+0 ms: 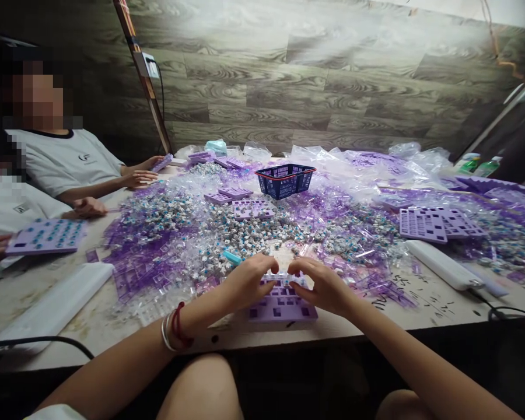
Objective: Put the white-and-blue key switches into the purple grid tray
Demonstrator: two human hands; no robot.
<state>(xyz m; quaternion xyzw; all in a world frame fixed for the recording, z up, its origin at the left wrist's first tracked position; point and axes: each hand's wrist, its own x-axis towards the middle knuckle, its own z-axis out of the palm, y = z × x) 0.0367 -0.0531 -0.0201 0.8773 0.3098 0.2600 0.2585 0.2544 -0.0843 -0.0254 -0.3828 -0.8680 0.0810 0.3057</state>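
A purple plate with square holes (284, 311) lies at the table's front edge before me. My left hand (256, 277) is over its far left part, fingers bent, with a gap between thumb and fingertips. Mirroring it, my right hand (318, 280) curls over the far right part, thumb and index finger also apart. Small clear and white pieces show on the plate between the fingertips; whether I touch one is too small to tell. Just beyond spreads a heap of small white-and-blue switches (254, 236). A light-blue tool (232, 258) lies beside my left hand.
A dark blue basket (286, 182) stands mid-table. Purple plates (422, 224) are stacked right, near a white lamp-like bar (444, 265); another white bar (56, 300) lies left. Clear and purple plastic pieces (144, 262) cover much of the table. Co-workers sit left, one holding a filled plate (48, 236).
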